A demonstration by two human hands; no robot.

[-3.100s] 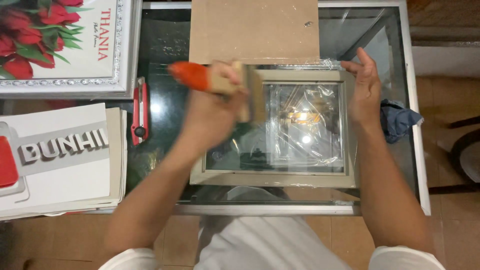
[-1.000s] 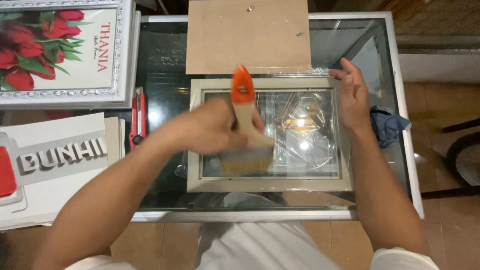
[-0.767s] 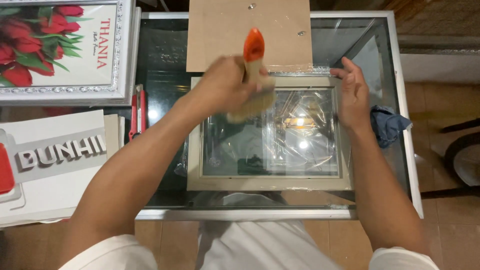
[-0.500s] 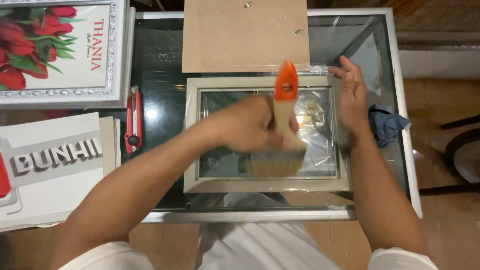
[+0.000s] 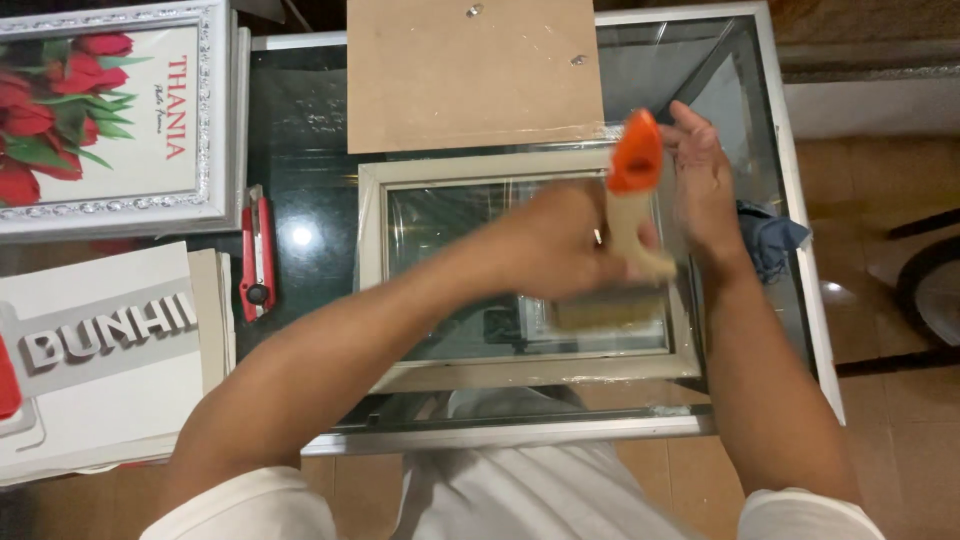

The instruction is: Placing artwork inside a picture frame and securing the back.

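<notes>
A pale picture frame (image 5: 372, 240) with a glass pane lies flat on a glass-topped table (image 5: 300, 130). My left hand (image 5: 560, 245) is wrapped around a wide paintbrush (image 5: 630, 215) with an orange-tipped wooden handle; its bristles rest on the glass at the frame's lower right. My right hand (image 5: 705, 180) lies flat on the frame's upper right corner, fingers spread, holding nothing.
A brown backing board (image 5: 470, 70) lies beyond the frame. A red utility knife (image 5: 258, 255) sits left of it. A framed print of red flowers (image 5: 105, 115) and a stack of printed sheets (image 5: 100, 350) are at the left. A blue cloth (image 5: 770, 240) lies by the right edge.
The brush has swept back and forth over the glass and has now moved to the frame's right side. My right hand has stayed on the upper right corner.
</notes>
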